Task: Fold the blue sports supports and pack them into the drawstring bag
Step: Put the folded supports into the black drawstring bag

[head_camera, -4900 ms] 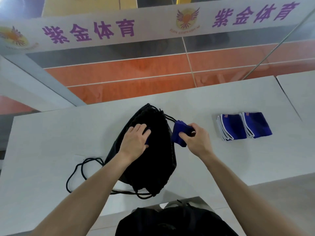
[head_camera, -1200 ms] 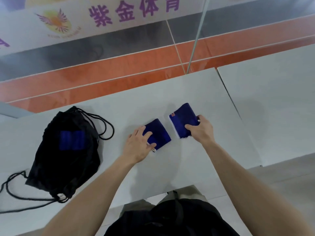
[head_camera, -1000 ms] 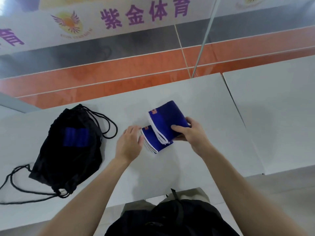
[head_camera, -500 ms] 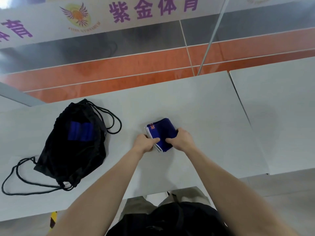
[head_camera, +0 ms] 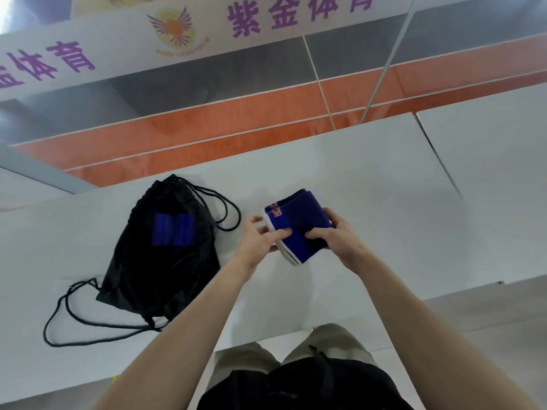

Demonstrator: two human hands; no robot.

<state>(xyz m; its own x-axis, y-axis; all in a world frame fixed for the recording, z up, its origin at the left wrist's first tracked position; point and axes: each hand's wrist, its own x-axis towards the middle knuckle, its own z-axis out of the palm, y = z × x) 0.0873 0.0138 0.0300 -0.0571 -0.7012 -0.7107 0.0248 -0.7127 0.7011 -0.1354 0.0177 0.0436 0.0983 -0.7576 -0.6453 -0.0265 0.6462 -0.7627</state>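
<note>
I see both hands closed on the stack of blue sports supports (head_camera: pixel 296 229), held together just above the white surface (head_camera: pixel 370 179). My left hand (head_camera: pixel 260 238) pinches the stack's left, white-trimmed edge, thumb on top and fingers underneath. My right hand (head_camera: pixel 337 235) grips the right side, thumb pressed on the top layer, fingers wrapped round the far edge. Two small orange logos show at the far-left corner of the stack. I cannot tell whether the stack's underside touches the surface. The black drawstring bag (head_camera: pixel 165 255) lies flat on the surface to the left, near but apart from the hands, mouth pointing away from me, cords (head_camera: pixel 68 318) looping out at both ends. A blue rectangle (head_camera: pixel 173 229) shows on the bag's upper half; I cannot tell if it is a patch or a support seen through the fabric
</note>
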